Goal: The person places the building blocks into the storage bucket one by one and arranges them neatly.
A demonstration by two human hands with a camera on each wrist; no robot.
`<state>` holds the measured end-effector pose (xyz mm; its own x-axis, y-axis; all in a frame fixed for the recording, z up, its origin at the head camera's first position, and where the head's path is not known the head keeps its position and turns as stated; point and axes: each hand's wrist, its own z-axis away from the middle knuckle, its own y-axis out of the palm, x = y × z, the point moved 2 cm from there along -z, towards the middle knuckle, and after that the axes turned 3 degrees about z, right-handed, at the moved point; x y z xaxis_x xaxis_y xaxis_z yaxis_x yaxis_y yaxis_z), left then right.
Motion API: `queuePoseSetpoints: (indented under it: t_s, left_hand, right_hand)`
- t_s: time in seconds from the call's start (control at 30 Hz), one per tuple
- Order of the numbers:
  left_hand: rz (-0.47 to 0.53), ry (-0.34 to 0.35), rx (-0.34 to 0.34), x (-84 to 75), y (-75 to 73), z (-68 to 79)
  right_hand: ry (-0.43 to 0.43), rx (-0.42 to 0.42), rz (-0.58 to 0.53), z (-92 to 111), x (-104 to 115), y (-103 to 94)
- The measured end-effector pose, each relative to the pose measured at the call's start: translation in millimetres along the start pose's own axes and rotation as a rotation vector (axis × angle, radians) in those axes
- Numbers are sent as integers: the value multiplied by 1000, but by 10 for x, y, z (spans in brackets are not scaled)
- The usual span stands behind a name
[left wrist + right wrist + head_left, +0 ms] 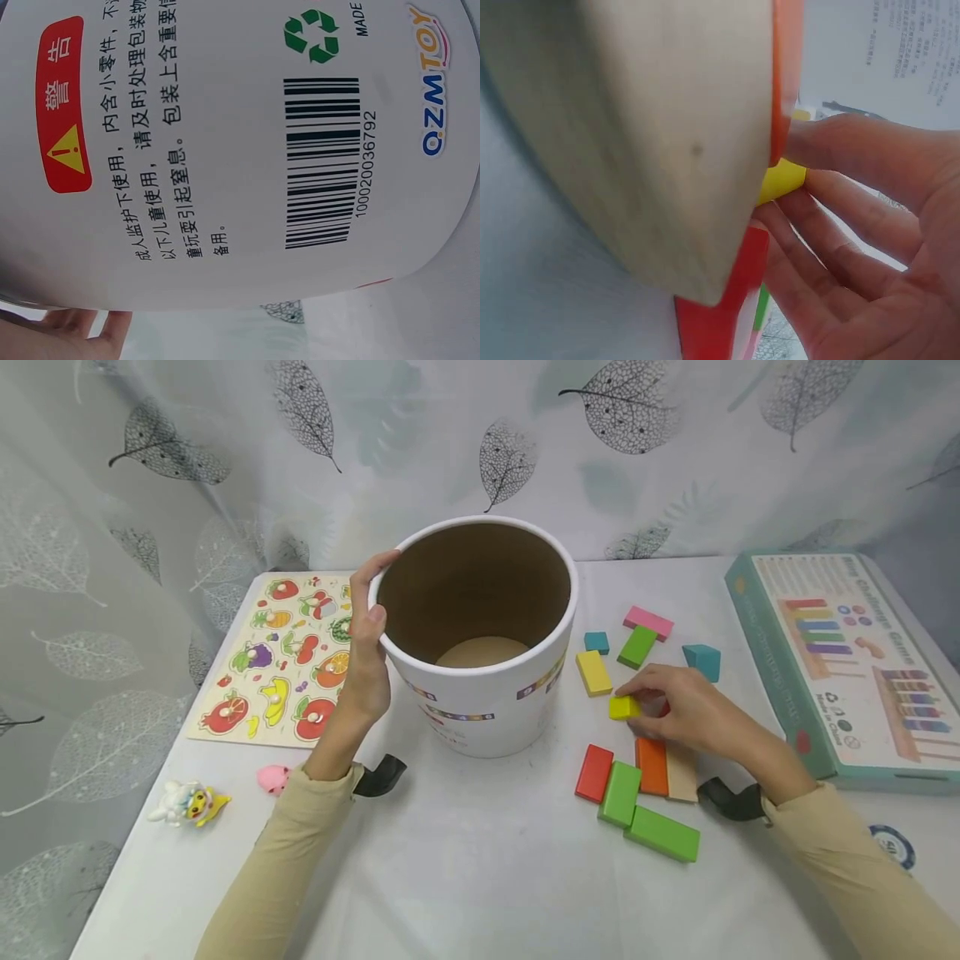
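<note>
Pick step: right hand [688, 706] pinches small yellow block [622, 708]; left hand [369, 664] grips white bucket [483, 693] by its rim.
Block sits right of bucket; lifting likely needs a steady pinch, clear of orange block [652, 770].

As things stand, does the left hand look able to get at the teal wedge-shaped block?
Probably not: the left hand grips the white cylindrical bucket, which stands between that hand and the teal wedge-shaped block.
</note>
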<state>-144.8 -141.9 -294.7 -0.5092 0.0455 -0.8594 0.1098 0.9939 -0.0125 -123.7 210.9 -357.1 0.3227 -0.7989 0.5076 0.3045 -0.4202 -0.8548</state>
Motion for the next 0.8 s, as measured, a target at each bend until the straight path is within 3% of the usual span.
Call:
queuePoseSetpoints:
  t_s: [0.2,0.33,0.5,0.67,0.8]
  left_hand:
    - [7,-8,-1,1,-2,6]
    - [6,-6,1,2,1,4]
    - [1,-2,1,5,0,0]
    - [-2,-3,1,4,-10,0]
    - [4,3,-2,10,2,-3]
  right_hand:
    - [21,-49,-11,32,9,-114]
    - [-38,-202,-24,115,66,-361]
    - [-132,-441,-95,192,321,-781]
    - [-358,-593,-313,111,766,-1070]
    - [-539,-562,-479,-54,1125,-1112]
